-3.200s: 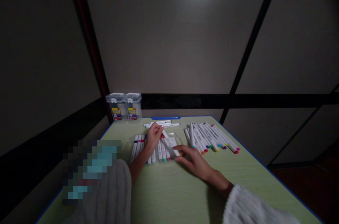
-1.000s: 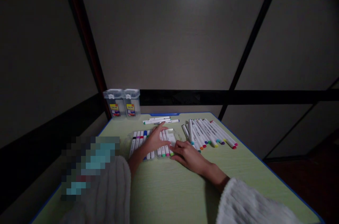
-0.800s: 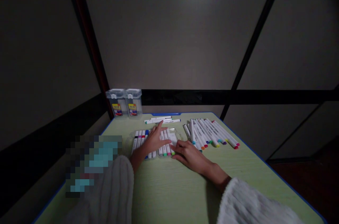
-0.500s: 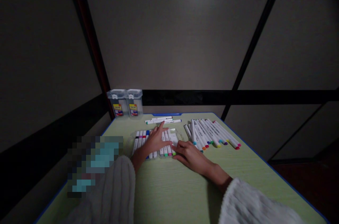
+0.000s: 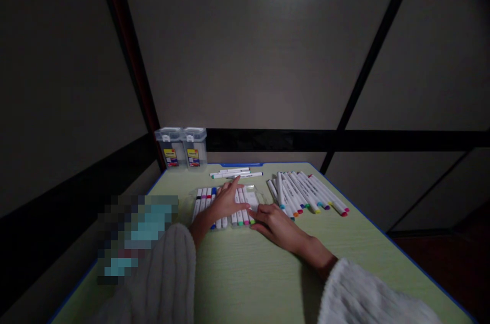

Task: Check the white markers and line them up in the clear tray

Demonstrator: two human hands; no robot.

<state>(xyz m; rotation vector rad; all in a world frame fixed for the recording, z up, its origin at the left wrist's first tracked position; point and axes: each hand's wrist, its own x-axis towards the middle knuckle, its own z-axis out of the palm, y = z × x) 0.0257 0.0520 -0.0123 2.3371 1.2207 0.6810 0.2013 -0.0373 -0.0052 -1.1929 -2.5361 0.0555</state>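
Note:
Several white markers (image 5: 240,216) with coloured caps lie side by side in a clear tray (image 5: 250,189) at the middle of the table. My left hand (image 5: 227,202) rests over these markers with its fingers spread, covering part of the row. At the tray's right end is my right hand (image 5: 271,219), its fingers bent and its thumb and fingertips near the marker with a yellow-green end. Whether those fingertips hold anything is too small to tell.
Loose markers (image 5: 293,194) lie in a fanned pile on the right. Several more (image 5: 237,175) lie behind the tray. Two clear lidded boxes (image 5: 194,149) stand at the back left. A pixelated object (image 5: 149,227) is on the left. The table (image 5: 245,273) has blue edges.

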